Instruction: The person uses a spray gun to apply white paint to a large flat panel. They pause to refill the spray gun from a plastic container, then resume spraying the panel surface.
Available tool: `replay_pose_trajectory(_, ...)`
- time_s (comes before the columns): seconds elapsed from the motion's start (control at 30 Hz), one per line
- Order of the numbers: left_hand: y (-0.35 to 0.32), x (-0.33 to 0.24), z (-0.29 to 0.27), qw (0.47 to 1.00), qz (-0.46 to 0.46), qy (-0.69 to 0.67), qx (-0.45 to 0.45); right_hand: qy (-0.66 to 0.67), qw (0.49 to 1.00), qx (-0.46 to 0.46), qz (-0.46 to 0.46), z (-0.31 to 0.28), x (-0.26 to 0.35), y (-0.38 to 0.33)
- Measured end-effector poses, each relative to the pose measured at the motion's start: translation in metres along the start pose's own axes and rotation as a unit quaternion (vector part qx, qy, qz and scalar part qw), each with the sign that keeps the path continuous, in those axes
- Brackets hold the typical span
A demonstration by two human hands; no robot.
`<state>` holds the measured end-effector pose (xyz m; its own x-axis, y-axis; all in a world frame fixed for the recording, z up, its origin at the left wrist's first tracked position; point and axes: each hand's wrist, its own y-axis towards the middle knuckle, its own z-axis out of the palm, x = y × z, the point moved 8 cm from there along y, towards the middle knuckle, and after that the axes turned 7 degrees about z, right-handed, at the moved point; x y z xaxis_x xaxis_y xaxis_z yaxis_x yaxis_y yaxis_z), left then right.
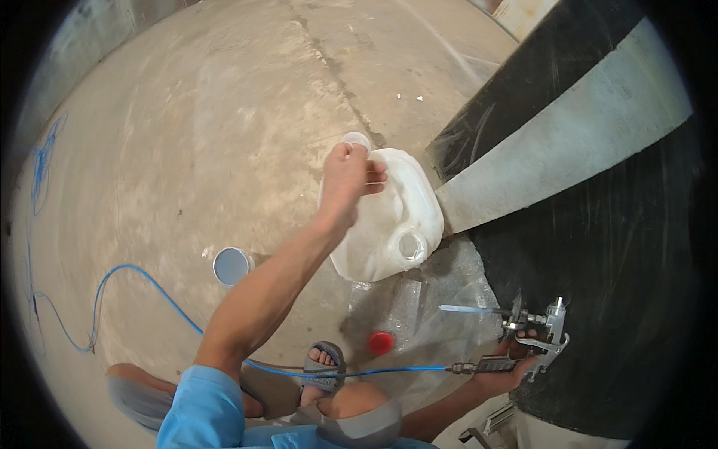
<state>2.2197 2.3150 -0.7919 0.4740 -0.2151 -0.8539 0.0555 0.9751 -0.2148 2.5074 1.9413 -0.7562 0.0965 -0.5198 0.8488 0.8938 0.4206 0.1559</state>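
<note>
My left hand is over the far left part of a white plastic jug, its fingers closed on a small translucent white cup. The cup's contents cannot be made out. The jug's round mouth is uncovered. At the lower right, my right hand grips a silver spray gun by its handle. A thin pale tube sticks out leftward from the gun. A blue air hose joins the gun through a metal fitting.
A red cap lies beside clear plastic sheeting on the concrete floor. Left of my forearm stands a tub of grey-blue liquid. A large black surface with a grey band fills the right. More blue hose lies far left.
</note>
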Motion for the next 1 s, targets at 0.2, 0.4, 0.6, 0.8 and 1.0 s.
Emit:
replay_pose_trajectory(0.2,-0.001,0.014,0.006,0.954,0.055,0.288,-0.065,-0.008,0.999,-0.001,-0.033,-0.008,0.003,0.009)
replay_pose_trajectory(0.4,-0.036,0.042,0.026,0.983,-0.069,0.133,-0.108,-0.041,0.997,-0.038,-0.055,0.013,0.006,0.008)
replay_pose_trajectory(0.6,0.004,0.077,0.036,0.977,-0.136,-0.091,-0.135,-0.030,0.997,0.029,-0.063,0.035,0.023,-0.004)
replay_pose_trajectory(0.8,0.018,0.062,0.000,0.945,-0.177,-0.260,-0.094,0.022,0.996,0.058,-0.066,0.035,0.046,-0.017)
replay_pose_trajectory(1.0,-0.002,-0.083,-0.057,0.954,-0.048,-0.295,-0.008,0.081,0.984,0.145,-0.065,0.045,0.074,-0.010)
